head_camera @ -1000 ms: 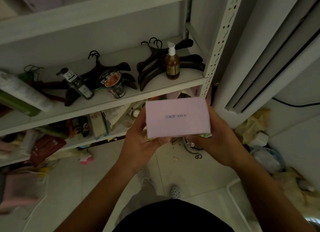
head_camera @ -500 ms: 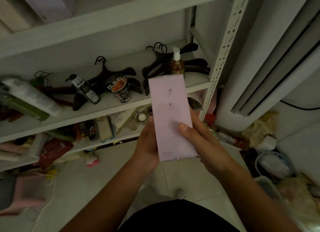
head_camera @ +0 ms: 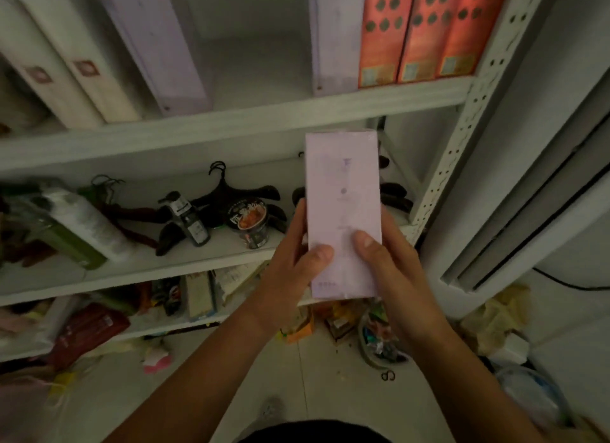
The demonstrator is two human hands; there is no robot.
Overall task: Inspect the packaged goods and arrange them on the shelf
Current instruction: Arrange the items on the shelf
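White shelf [head_camera: 231, 122] holds 3 orange boxes [head_camera: 416, 30] above; black hangers [head_camera: 239, 195], dark bottle [head_camera: 188, 221] below.

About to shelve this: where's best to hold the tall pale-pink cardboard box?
The tall pale-pink cardboard box: grip the lower half across its long sides, from below, as the left hand and right hand do. Held upright, its top is free for the white shelf.

Black hangers [head_camera: 231, 195] — dark bottle [head_camera: 188, 223] beside.
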